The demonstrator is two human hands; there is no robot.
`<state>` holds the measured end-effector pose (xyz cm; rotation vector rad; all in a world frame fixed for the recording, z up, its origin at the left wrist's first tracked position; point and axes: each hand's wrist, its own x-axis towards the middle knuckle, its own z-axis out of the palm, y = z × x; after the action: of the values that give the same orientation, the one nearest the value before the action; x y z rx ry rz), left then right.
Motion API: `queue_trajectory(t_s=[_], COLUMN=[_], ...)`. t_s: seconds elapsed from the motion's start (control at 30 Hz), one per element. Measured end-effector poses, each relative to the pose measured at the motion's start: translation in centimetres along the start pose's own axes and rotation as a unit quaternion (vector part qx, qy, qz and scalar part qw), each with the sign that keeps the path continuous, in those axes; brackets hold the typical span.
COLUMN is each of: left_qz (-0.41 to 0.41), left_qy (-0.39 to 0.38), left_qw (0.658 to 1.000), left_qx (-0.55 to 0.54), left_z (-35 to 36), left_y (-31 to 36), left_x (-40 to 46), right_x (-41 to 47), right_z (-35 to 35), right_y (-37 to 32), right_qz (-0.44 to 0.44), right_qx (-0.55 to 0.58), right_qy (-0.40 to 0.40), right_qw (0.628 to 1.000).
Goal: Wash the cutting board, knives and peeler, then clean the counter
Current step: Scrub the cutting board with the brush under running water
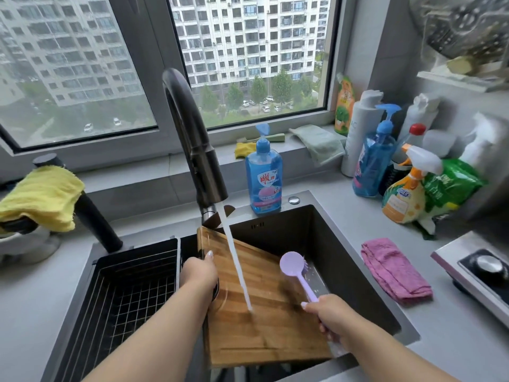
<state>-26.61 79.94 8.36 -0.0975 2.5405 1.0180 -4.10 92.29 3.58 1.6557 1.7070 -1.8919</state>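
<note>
Left hand [199,274] grips slatted wooden cutting board [264,312] edge | right hand [329,312] grips lilac plastic round-headed brush [296,268]

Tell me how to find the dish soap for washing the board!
Start at the tall dark faucet over the sink. Just right of it, on the sink's back rim, stands a blue pump bottle by itself. The other blue pump bottle is crowded among sprays in the right corner.

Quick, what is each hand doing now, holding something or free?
Left hand: grips the left edge of the cutting board.
Right hand: grips the handle of the brush.
</note>
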Motion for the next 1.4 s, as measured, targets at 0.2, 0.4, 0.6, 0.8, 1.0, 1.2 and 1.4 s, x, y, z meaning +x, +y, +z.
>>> queue_trajectory(t_s=[0.2, 0.4, 0.6, 0.8, 1.0, 1.2, 1.4], left_qz=[0.109, 0.169, 0.203, 0.276, 0.354, 0.422, 0.486], left_qy=[0.043, 0.050, 0.045, 0.024, 0.041, 0.034, -0.002], left_qw=[0.993, 0.978, 0.963, 0.945, 0.918, 0.885, 0.846], left_qx=[-0.011, -0.110, -0.171, -0.175, -0.175, -0.196, -0.220], left_z=[-1.0, -4.3, -7.2, -9.8, -12.4, -13.7, -14.6], left_y=[-1.9, -3.4, -4.8, -5.1, -5.7, -5.7, -5.2], left_x=[-2.3, -2.7, -2.8, -5.1, -6.8, -8.1, -8.8], right_x=[1.4, 2.8, 3.9, 4.0, 3.3, 4.6, 4.7], right_z=[-1.0, -1.8, -1.7, -1.8, -1.9, -1.4, -2.2], right_y=[-0.7, -2.4, -3.7, -5.1, -6.0, -4.8, -3.5], right_qz=[0.012, 0.039, 0.045, 0.067, 0.067, 0.087, 0.096], right_qx=[0.023, 0.073, 0.145, 0.161, 0.227, 0.332, 0.415], right_qy=[0.039, 0.009, -0.031, -0.008, -0.017, -0.057, -0.136], right_qw=[0.999, 0.996, 0.988, 0.985, 0.971, 0.937, 0.894])
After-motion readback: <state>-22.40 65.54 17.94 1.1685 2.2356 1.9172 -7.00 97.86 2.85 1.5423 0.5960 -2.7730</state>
